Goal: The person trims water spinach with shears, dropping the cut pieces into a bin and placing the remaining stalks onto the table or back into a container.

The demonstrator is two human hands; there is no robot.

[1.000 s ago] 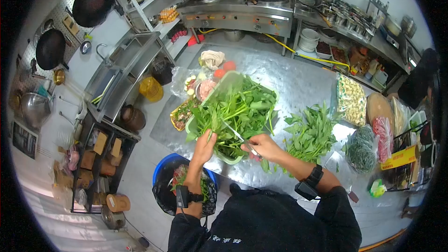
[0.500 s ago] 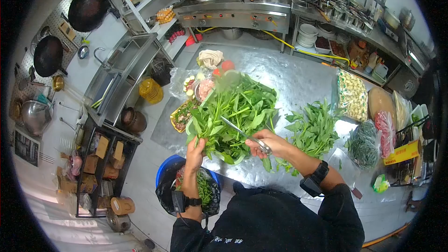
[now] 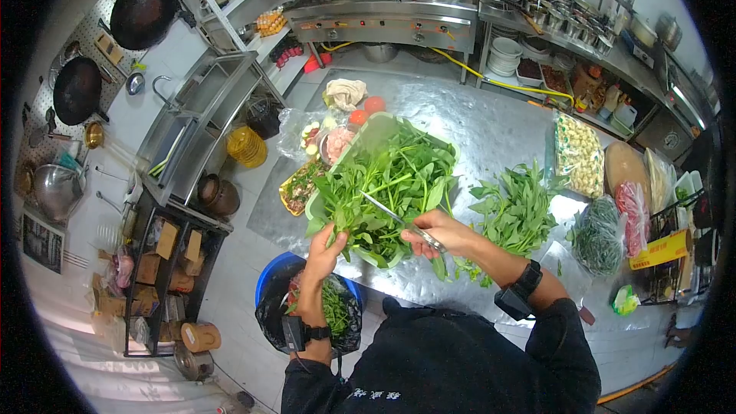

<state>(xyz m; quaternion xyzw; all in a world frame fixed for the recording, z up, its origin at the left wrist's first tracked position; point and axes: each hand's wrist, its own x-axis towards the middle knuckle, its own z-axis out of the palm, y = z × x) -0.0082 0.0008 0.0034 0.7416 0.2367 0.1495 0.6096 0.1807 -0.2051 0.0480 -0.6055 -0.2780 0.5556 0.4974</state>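
Long-stemmed leafy greens (image 3: 399,176) are heaped in a pale green plastic basket (image 3: 454,155) on the metal table. My left hand (image 3: 326,251) is closed at the basket's near left side, its fingers pinching some of the greens. In my right hand (image 3: 438,234) are metal scissors (image 3: 386,209), fingers wrapped round the handles; their blades point up and left over the leaves. A second pile of greens (image 3: 515,211) lies on the table to the right of my right hand.
Below my left forearm stands a blue bin (image 3: 264,282) with a black liner and green scraps. Tomatoes (image 3: 373,105), a cloth (image 3: 345,94) and a yellow-edged tray (image 3: 295,192) sit behind the basket. Bagged vegetables (image 3: 599,236) and a knife (image 3: 586,315) lie at the right.
My left hand has shifted slightly to the right and its fingers have turned a little. My right hand and the scissors have barely moved.
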